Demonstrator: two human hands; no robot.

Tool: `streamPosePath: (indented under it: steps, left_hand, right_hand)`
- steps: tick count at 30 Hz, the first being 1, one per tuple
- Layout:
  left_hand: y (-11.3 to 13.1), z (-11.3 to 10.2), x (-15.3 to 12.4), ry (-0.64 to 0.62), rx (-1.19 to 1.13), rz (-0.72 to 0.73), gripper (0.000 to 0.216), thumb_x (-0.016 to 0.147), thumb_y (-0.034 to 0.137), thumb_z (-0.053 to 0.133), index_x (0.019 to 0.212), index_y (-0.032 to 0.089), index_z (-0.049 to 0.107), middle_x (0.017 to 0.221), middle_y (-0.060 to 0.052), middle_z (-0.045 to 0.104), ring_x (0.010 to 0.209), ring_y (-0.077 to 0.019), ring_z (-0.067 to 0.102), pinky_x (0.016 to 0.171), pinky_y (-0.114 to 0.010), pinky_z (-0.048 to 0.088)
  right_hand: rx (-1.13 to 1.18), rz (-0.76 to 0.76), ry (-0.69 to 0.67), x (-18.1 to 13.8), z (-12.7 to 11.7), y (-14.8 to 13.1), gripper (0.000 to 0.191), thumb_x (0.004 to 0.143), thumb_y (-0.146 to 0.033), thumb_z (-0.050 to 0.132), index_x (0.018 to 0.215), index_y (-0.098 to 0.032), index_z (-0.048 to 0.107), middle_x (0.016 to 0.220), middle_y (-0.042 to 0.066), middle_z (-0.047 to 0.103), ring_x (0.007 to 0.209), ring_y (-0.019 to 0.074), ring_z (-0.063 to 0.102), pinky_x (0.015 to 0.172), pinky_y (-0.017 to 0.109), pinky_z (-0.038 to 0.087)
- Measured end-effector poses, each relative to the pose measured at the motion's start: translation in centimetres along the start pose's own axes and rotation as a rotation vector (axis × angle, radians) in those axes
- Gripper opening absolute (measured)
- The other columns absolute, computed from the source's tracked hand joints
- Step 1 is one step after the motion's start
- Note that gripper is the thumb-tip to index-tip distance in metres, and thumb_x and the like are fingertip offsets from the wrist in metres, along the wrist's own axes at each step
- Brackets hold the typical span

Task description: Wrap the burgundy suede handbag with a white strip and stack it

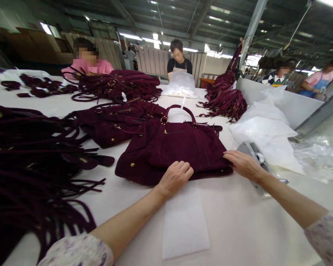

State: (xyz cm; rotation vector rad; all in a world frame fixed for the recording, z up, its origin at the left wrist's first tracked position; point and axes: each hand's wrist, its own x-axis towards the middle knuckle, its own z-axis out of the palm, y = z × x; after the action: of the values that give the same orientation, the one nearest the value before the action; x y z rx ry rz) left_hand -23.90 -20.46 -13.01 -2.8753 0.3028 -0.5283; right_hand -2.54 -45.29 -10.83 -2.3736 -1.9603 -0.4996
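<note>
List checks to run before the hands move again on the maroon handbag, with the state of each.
1. Left hand at the handbag: ok, at its lower front edge; firmness of grip cannot be told.
2. Right hand at the handbag: ok, fingertips at its right end.
3. Handle raised: ok, it arches above the handbag.
4. Neighbouring bag separated from the handbag: not ok, no gap shows between them.
5. Right hand clear of the grey device: cannot tell, they overlap in this view.
6. Handbag's contents: cannot tell, its inside is hidden.
</note>
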Motion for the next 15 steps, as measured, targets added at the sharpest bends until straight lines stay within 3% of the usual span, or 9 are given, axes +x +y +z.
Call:
streamPosePath:
  steps: [3,6,10,15]
  left_hand:
    - [-0.2,-0.1,-0.1,0.012,0.001,0.008,0.011,0.095,0.016,0.044,0.092,0.019,0.055,0.087,-0.004,0.053,0.076,-0.0189,0.045,0.069,-0.035,0.031]
    - [-0.2,-0.1,-0.2,0.032,-0.006,0.047,0.009,0.093,0.016,0.048,0.090,0.019,0.055,0.085,-0.003,0.052,0.075,-0.0181,0.044,0.068,-0.034,0.031]
    - [-0.1,0.2,-0.2,0.070,-0.002,0.075,0.008,0.093,0.018,0.051,0.086,0.020,0.054,0.083,-0.002,0.052,0.073,-0.0180,0.044,0.066,-0.035,0.031]
    - [0.0,0.3,-0.2,0.049,-0.017,0.047,0.011,0.094,0.020,0.048,0.085,0.020,0.055,0.084,-0.002,0.052,0.074,-0.0182,0.045,0.065,-0.035,0.031]
  right_hand:
    - [-0.058,-0.067,-0.046,0.3,-0.5,0.0,0.025,0.091,-0.012,0.046,0.108,-0.018,0.062,0.106,0.010,0.065,0.097,0.0200,0.060,0.088,0.035,0.051]
    - [-0.103,-0.140,0.025,-0.8,0.3,-0.7,0.025,0.094,-0.012,0.042,0.103,-0.016,0.065,0.107,0.010,0.066,0.100,0.0201,0.058,0.090,0.034,0.050]
    - [-0.145,-0.173,0.215,-3.1,2.3,-2.0,0.030,0.093,-0.007,0.041,0.113,-0.008,0.063,0.116,0.014,0.064,0.116,0.0236,0.054,0.099,0.036,0.048]
    - [-0.165,-0.096,0.143,-5.1,3.5,-4.0,0.047,0.088,0.000,0.036,0.133,-0.005,0.050,0.137,0.017,0.051,0.133,0.0262,0.041,0.106,0.039,0.044]
